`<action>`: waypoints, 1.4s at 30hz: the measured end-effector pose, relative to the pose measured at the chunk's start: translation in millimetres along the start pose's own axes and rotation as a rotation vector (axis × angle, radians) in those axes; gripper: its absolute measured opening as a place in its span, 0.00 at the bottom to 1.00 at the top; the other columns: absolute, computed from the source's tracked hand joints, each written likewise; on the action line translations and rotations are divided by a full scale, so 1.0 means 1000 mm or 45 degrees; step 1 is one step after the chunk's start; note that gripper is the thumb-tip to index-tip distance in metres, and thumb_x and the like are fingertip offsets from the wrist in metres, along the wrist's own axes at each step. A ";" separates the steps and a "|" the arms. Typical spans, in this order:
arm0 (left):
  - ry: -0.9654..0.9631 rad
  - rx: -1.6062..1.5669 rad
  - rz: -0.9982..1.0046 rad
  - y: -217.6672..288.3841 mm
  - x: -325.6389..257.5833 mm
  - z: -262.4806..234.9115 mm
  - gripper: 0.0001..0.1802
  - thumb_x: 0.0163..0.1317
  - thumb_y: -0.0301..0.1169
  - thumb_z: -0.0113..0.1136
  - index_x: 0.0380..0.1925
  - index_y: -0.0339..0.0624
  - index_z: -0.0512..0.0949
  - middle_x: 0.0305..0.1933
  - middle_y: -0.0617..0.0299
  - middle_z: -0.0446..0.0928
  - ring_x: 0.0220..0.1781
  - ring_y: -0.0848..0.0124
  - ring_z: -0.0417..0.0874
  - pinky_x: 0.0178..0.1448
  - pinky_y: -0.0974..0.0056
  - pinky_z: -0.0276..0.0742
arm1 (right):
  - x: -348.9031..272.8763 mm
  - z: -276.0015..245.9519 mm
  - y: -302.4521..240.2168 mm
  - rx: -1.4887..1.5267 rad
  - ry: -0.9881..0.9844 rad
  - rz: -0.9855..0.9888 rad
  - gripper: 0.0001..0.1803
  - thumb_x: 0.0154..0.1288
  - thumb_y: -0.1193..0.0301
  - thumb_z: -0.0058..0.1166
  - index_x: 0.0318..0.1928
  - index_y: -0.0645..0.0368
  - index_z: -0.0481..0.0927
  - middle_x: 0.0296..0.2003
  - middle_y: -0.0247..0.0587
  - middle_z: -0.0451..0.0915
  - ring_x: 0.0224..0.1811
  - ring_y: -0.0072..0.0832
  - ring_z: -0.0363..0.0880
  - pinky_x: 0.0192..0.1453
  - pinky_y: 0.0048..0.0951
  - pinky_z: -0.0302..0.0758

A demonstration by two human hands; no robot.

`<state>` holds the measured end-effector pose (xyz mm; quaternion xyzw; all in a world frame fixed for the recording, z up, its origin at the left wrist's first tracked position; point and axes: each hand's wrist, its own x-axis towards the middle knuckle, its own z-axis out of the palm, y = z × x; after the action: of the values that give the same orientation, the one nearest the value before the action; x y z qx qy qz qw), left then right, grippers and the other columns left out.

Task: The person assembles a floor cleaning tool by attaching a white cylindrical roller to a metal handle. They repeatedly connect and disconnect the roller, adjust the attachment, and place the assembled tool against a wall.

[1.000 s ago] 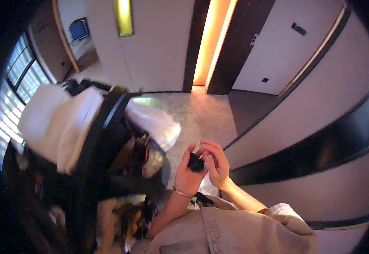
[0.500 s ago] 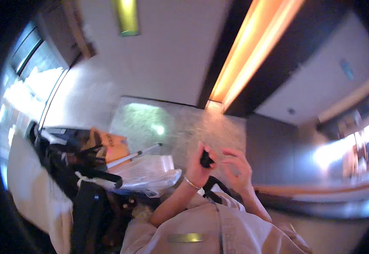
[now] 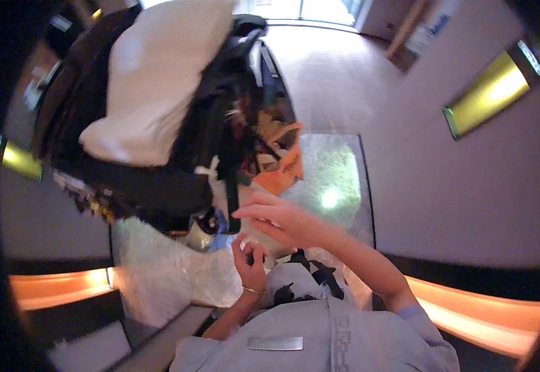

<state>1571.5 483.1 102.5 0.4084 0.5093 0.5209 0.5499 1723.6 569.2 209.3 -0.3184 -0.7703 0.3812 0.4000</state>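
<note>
My left hand [image 3: 251, 266] is low in the middle, its fingers closed round a small black object [image 3: 251, 258] mostly hidden in the grip. A thin bracelet rings that wrist. My right hand [image 3: 279, 218] reaches in from the right with its fingers stretched out and nothing in it. Its fingertips are close to the lower end of a black bar [image 3: 233, 204] on a loaded pile ahead of me; whether they touch I cannot tell. Dark garments [image 3: 152, 195] and a large cream-white cloth [image 3: 158, 80] cover much of that pile.
An orange bag [image 3: 287, 170] sits at the pile's right side. Below is a shiny stone-look floor [image 3: 332, 167]. Walls flank me, with yellow lamps [image 3: 490, 93] and orange-lit recesses [image 3: 481, 316]. Bright glass doors [image 3: 319, 11] stand at the far end.
My view has swung left, so the pile has come from the left edge to ahead of me. My right hand has moved away from the black object toward the bar.
</note>
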 end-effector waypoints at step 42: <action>0.915 0.270 0.224 0.030 0.028 0.061 0.15 0.60 0.25 0.54 0.48 0.37 0.75 0.24 0.69 0.75 0.26 0.84 0.70 0.31 0.76 0.64 | 0.065 -0.051 0.083 1.181 -0.814 0.579 0.08 0.67 0.70 0.49 0.35 0.62 0.75 0.26 0.38 0.77 0.24 0.23 0.77 0.28 0.23 0.74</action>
<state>1624.7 519.4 137.3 0.2966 0.6837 0.6204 0.2442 1751.5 679.3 183.5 -0.1372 -0.5186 0.8297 0.1542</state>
